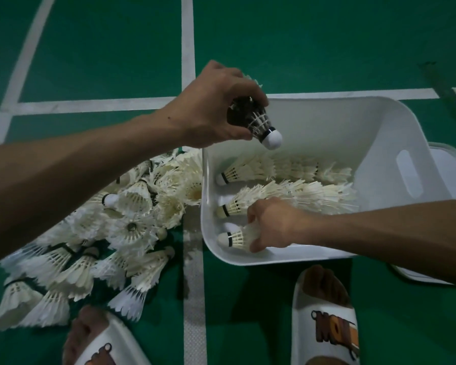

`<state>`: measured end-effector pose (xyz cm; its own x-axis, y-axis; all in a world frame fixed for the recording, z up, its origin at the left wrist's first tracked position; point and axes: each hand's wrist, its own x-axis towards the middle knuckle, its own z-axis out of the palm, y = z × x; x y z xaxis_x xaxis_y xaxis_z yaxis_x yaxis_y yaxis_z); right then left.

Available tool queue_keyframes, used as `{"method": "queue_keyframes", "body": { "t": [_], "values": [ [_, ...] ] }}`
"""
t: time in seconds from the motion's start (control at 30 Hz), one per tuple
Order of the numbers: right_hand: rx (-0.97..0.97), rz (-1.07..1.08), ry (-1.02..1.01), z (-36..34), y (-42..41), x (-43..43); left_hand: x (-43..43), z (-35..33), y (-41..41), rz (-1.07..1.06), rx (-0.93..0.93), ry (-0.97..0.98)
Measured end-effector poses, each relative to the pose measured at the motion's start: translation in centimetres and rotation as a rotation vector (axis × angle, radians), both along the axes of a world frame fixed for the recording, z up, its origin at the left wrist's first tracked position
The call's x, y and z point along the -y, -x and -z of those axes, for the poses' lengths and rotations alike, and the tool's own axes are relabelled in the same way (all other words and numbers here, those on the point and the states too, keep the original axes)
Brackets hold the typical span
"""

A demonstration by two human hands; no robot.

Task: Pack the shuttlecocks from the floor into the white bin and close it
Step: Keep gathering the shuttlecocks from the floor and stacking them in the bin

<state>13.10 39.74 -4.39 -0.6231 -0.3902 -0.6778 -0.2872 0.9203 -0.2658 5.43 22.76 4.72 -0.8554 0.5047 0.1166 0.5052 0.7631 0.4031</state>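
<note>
A white bin (334,119) stands open on the green court floor at centre right. Inside it lie nested rows of white shuttlecocks (295,169). My left hand (213,106) hovers over the bin's near-left corner, gripping a dark-feathered shuttlecock (258,122) with its white cork pointing down and right. My right hand (271,225) is inside the bin, closed on a white shuttlecock (234,237) at the front row, cork pointing left. A large heap of loose shuttlecocks (95,233) lies on the floor left of the bin.
The bin's white lid (448,167) lies on the floor behind the bin's right side, partly hidden by my right forearm. My two feet in white slippers (324,317) stand at the bottom edge. White court lines (192,299) cross the floor.
</note>
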Motion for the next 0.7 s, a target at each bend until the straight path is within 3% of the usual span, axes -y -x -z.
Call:
{"method": "queue_keyframes", "body": {
  "t": [0.37, 0.7],
  "values": [
    [-0.053, -0.097, -0.037, 0.0, 0.3, 0.7, 0.7, 0.8, -0.5, 0.035, 0.011, 0.007],
    [-0.003, -0.057, -0.005, 0.2, 0.1, -0.1, -0.1, 1.0, -1.3, 0.067, 0.052, 0.040]
  ]
}}
